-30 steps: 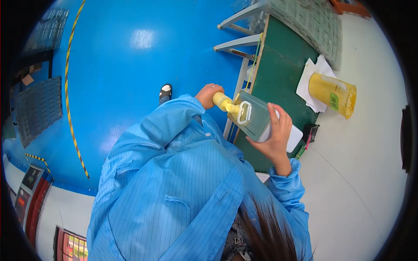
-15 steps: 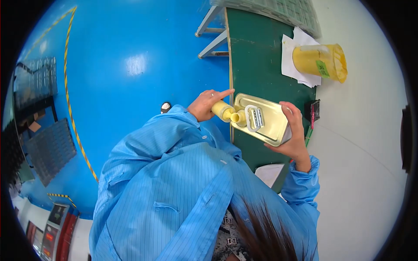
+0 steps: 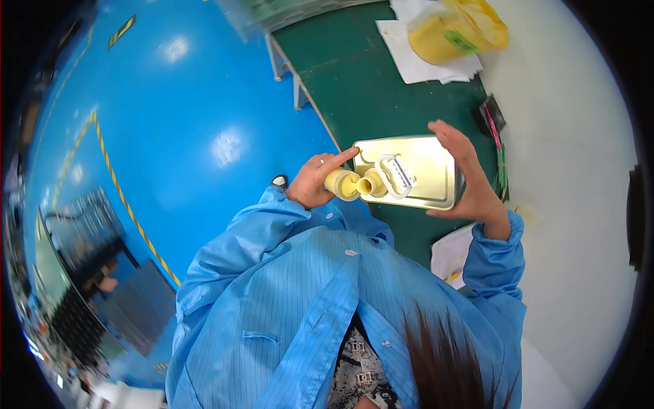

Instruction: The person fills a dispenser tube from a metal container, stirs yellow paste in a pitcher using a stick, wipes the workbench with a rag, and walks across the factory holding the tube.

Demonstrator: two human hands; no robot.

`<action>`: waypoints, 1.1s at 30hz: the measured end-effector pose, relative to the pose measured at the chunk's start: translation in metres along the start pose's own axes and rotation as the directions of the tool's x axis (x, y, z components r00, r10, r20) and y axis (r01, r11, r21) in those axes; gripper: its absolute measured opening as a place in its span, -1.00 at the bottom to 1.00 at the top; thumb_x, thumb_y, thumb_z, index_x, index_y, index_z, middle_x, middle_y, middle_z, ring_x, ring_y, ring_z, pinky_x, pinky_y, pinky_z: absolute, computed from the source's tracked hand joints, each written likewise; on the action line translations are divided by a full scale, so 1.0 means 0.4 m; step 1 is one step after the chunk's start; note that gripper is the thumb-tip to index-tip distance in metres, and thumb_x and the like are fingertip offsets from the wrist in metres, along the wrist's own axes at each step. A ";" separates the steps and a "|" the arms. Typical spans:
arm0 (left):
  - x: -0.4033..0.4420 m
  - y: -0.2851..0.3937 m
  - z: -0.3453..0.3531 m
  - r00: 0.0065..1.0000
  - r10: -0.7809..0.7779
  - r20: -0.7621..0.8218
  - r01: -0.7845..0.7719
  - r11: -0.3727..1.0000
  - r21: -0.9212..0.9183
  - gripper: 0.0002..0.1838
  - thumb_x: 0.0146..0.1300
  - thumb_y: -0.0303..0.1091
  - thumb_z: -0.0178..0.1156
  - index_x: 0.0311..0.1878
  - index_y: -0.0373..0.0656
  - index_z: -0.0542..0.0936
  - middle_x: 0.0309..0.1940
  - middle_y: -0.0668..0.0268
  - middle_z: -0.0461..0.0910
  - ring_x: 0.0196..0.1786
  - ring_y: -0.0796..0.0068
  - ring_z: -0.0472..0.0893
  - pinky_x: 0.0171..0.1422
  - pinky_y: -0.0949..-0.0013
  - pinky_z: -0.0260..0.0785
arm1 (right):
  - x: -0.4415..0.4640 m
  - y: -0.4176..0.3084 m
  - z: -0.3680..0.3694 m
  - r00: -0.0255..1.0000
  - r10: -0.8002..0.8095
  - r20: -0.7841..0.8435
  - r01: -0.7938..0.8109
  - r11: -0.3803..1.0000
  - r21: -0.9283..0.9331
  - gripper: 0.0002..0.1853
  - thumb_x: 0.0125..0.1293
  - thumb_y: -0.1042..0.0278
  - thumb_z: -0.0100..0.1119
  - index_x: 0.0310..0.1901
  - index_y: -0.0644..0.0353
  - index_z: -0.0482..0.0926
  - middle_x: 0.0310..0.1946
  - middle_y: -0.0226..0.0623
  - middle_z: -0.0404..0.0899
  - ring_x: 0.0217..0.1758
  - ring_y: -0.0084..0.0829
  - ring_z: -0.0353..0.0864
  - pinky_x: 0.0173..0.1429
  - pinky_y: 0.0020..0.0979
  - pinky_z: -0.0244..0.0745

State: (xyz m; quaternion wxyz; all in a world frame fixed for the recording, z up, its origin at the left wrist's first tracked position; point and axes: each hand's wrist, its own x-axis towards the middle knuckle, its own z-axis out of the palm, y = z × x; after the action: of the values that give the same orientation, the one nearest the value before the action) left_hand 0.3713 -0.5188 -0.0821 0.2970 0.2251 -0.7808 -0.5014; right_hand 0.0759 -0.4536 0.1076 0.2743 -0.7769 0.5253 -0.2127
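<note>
Can (image 3: 432,167) over the table (image 3: 354,75), bottle (image 3: 343,187) in the left hand (image 3: 312,181) at the can's 9 o'clock, right hand (image 3: 477,191) at its 3, tub (image 3: 443,34) on paper sheets (image 3: 400,51) toward 12, holder (image 3: 488,116) at 2, loose sheet (image 3: 451,251) at 5, trays (image 3: 300,10) at 11.

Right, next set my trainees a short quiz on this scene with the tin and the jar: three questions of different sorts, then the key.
1. True or false: the spout of the tin faces the mouth of the jar.
2. What lies under the yellow tub?
a) a shoe
b) paper
c) a jacket
3. Which hand holds the jar, and which holds the tin?

Key: 1. True. 2. b. 3. The left hand holds the jar; the right hand holds the tin.
</note>
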 end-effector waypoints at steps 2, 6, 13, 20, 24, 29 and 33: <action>0.010 0.000 -0.003 1.000 0.019 0.005 -0.019 0.999 0.037 -0.15 0.04 -0.52 0.46 0.46 -0.12 0.39 -0.10 0.13 0.67 -0.06 0.17 0.67 0.03 0.18 0.53 | -0.025 0.000 0.016 0.994 0.074 -0.081 -0.074 0.997 0.012 0.32 -0.30 -0.03 0.69 0.54 0.14 0.12 0.59 -0.04 0.01 0.64 0.03 0.00 0.62 -0.05 -0.10; -0.015 -0.059 0.008 0.996 -0.068 0.066 0.067 0.998 0.020 -0.07 0.00 -0.61 0.44 0.51 -0.15 0.29 -0.13 0.16 0.69 -0.13 0.26 0.72 -0.04 0.28 0.57 | -0.144 -0.049 0.157 0.763 0.380 -0.523 -0.296 0.925 0.239 0.21 -0.04 -0.06 0.61 0.56 0.19 0.07 0.59 -0.12 0.01 0.64 -0.15 0.00 0.62 -0.09 -0.07; -0.019 -0.051 -0.013 0.993 -0.083 0.089 0.087 0.995 -0.048 0.01 0.01 -0.55 0.48 0.55 -0.23 0.18 -0.15 0.11 0.69 -0.14 0.23 0.71 -0.01 0.27 0.55 | -0.422 0.075 0.547 -0.168 0.809 -0.563 -0.512 0.416 0.752 -0.62 0.30 0.16 0.39 0.07 0.12 0.64 -0.03 -0.36 0.66 0.02 -0.44 0.62 0.13 -0.30 0.48; -0.015 -0.039 0.003 0.992 -0.079 0.096 0.081 0.997 -0.019 0.03 0.02 -0.60 0.43 0.56 -0.31 0.09 -0.04 0.03 0.69 -0.03 0.19 0.71 0.09 0.25 0.53 | -0.647 0.400 0.360 -0.331 0.667 -0.668 -0.804 0.171 0.569 -0.76 0.30 0.17 0.31 -0.12 0.13 0.71 -0.18 -0.13 0.72 -0.11 -0.16 0.71 -0.02 -0.19 0.58; -0.038 -0.075 0.016 0.989 -0.124 0.075 0.123 0.992 0.016 0.14 0.05 -0.44 0.45 0.60 -0.34 -0.08 0.04 0.08 0.63 0.09 0.24 0.65 0.22 0.28 0.44 | -0.748 0.571 0.231 -0.299 0.659 -0.690 -0.913 0.013 0.408 -0.80 0.31 0.22 0.27 -0.11 0.10 0.68 -0.12 -0.12 0.66 0.00 -0.03 0.67 0.07 -0.05 0.57; -0.054 -0.087 0.032 0.983 -0.174 0.061 0.184 0.952 -0.246 0.22 0.12 -0.27 0.47 0.61 -0.34 -0.23 0.33 -0.10 0.43 0.32 0.07 0.51 0.36 0.18 0.37 | -0.796 0.712 0.171 -0.242 0.602 -0.761 -0.968 -0.095 0.232 -0.72 0.33 0.23 0.26 0.03 0.09 0.62 -0.03 -0.15 0.63 0.06 0.01 0.64 0.15 -0.04 0.54; -0.045 -0.079 0.018 0.979 -0.167 0.116 0.187 0.965 -0.186 0.27 0.13 -0.18 0.51 0.61 -0.33 -0.27 0.39 -0.17 0.34 0.39 0.01 0.45 0.40 0.12 0.35 | -0.829 0.773 0.146 -0.254 0.719 -0.646 -0.967 -0.180 0.180 -0.71 0.30 0.28 0.27 0.02 0.14 0.58 -0.02 -0.18 0.63 0.04 -0.05 0.67 0.10 -0.07 0.60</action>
State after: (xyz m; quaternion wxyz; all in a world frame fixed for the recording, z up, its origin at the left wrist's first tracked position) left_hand 0.3808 -0.5150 -0.1178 0.2323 0.2384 -0.7184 -0.6108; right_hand -0.2230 -0.2243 -0.1516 -0.0046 -0.0542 0.9980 -0.0308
